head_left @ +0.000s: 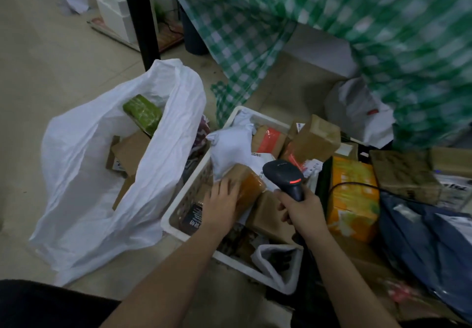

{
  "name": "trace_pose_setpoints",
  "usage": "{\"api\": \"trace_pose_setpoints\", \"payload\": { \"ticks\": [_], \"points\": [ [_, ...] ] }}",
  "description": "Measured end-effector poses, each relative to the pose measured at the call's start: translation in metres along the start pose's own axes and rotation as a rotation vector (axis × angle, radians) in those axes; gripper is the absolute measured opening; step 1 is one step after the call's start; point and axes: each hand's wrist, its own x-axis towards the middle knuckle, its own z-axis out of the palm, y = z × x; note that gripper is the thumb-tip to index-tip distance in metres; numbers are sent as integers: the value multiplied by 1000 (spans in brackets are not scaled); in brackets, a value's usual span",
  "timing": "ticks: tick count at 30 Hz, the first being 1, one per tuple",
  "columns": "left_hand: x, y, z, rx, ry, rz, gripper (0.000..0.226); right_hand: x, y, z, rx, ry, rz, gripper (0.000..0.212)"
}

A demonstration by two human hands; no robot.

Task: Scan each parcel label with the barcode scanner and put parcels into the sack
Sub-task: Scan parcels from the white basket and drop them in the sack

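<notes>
- Head view: the right hand (302, 209) has its grip wrapped round the handle of the barcode scanner (283, 177), whose head, with a red light showing, points down and away over the white basket (176, 223) of parcels.
- The left hand (222, 205) lies on a tape-wrapped brown parcel (246, 183) near the left side of the basket; its fingers look fairly straight, pressing on the top rather than curling round it.
- That parcel looks like a small stiff carton, probably light, and the glossy tape may be slippery; taking it across its short sides with fingers and thumb seems the safer hold.
- The soft white mailer bag (231, 149) just beyond it would sag and is best taken by pinching its body.
- The white sack (84, 174) stands open on the floor left of the basket, with a green parcel (143, 113) and cardboard boxes already inside.
- More parcels lie to the right, among them an orange box (353, 200).
</notes>
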Motion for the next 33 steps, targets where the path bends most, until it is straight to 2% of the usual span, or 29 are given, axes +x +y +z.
{"api": "trace_pose_setpoints", "payload": {
  "ticks": [2, 4, 5, 8, 10, 14, 16, 18, 23, 27, 29, 31, 33],
  "points": [
    [1, 1, 10, 77, 13, -38, 88, 3, 3, -3, 10, -16, -3, 10],
    [1, 0, 11, 48, -9, -99, 106, 6, 4, -6, 17, -24, -4, 10],
    [3, -1, 11, 48, 22, -142, 110, 7, 4, -7, 23, -28, -4, 10],
    [10, -7, -1, -24, -47, -225, 105, 8, 6, -10, 39, -41, 1, 11],
    [14, -14, -13, -296, -83, -260, 104, 7, 7, -11, 51, -42, 10, 10],
    [7, -19, -49, -1111, -56, -321, 87, 6, 3, -12, 111, 13, 20, 13],
    [-1, -20, -65, -1298, -112, -383, 102, 4, -6, -11, 158, 62, 12, 19],
    [-11, -22, -80, -1342, -151, -393, 106, -3, -18, -7, 216, 91, -6, 19],
    [-41, -19, -107, -1379, -217, -326, 94, -34, -51, 9, 377, 58, -65, 24],
    [-62, -19, -127, -1495, -250, -357, 55, -54, -63, 12, 415, -7, -131, 23],
    [-67, -20, -136, -1527, -202, -400, 38, -60, -63, 11, 398, -27, -151, 26],
    [-70, -24, -143, -1515, -132, -453, 32, -67, -64, 10, 374, -45, -165, 28],
    [-73, -29, -148, -1522, -162, -459, 37, -71, -67, 7, 337, -73, -179, 29]
  ]
}}
